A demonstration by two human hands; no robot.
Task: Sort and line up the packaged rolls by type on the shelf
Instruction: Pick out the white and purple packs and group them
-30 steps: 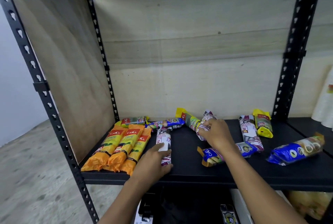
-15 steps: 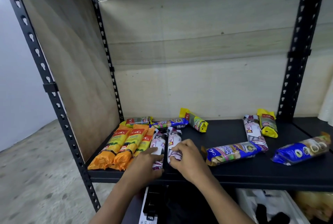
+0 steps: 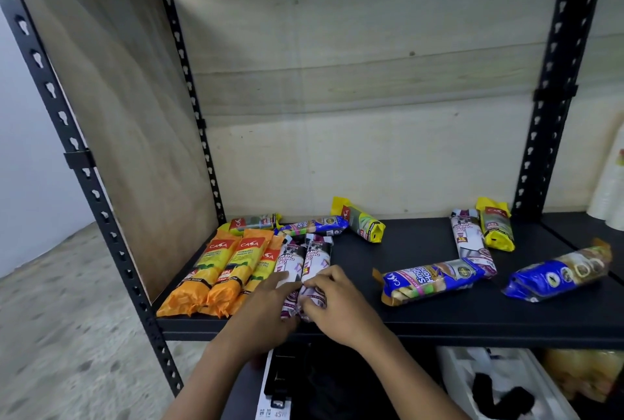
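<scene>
Fingers of the right hand [image 3: 341, 305] curl round the near end of a white and purple plastic-wrapped roll marked "draw string" [image 3: 315, 267] and hold it. The left hand [image 3: 266, 308] lies on its twin, the other white and purple roll [image 3: 287, 262], pressing down; I cannot tell if it truly grips it. Both rolls lie side by side, touching, near the front of the black metal shelf [image 3: 439, 315].

To do this step well, I think the hands should push the two rolls snug against the three orange plastic packs [image 3: 223, 271] on the left, and make the near ends even with the orange ends.

More sorting looks left to do. A third white and purple roll [image 3: 471, 240] lies well apart on the right, touching a yellow pack [image 3: 496, 229]. Two blue packs [image 3: 429, 283] [image 3: 557, 276] lie crooked on the right. Another blue pack [image 3: 314, 225] and two more yellow packs [image 3: 363, 220] [image 3: 253, 222] sit at the back.

The hands hide the near ends of both held rolls. The third orange pack is partly tucked under the left hand. Things on the lower level are dark and hard to make out.
</scene>
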